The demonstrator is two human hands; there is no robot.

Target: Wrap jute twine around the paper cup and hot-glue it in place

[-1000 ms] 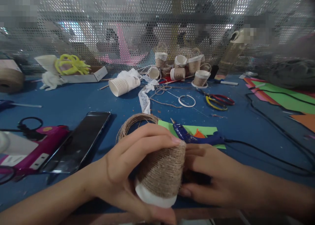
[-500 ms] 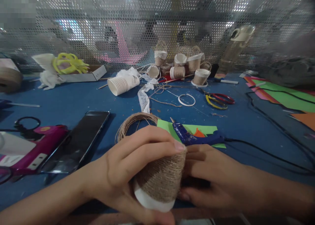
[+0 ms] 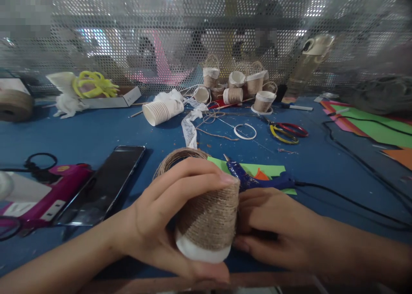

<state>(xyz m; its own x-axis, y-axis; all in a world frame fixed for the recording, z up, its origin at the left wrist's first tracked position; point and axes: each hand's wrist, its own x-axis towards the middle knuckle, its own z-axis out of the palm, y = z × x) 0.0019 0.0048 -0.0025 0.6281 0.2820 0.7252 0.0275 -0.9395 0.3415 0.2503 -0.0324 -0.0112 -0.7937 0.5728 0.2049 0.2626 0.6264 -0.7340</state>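
My left hand (image 3: 167, 216) is wrapped round a paper cup (image 3: 209, 221) covered in jute twine, fingers over the top and thumb beneath. The cup is held bottom-up and a little tilted, with a bare white band at its lower end. Close against the cup's right side is my right hand (image 3: 273, 225), its fingers curled in; what they pinch is hidden. Behind my left hand lies a coil of twine (image 3: 174, 158), partly covered. A blue glue gun (image 3: 257, 181) rests on green paper (image 3: 273, 170) just beyond my right hand.
A phone (image 3: 106, 182) and a magenta device (image 3: 69, 191) lie at left. Stacked paper cups (image 3: 157, 113), white lace (image 3: 189, 131), a white ring (image 3: 244, 131) and scissors (image 3: 286, 133) are farther back. Several small twine baskets (image 3: 254, 83) stand by the mesh screen. A black cable (image 3: 347, 206) runs right.
The cup has tipped slightly and its white end has risen a little. My right hand's fingers have curled in more. The whole view has shifted slightly.
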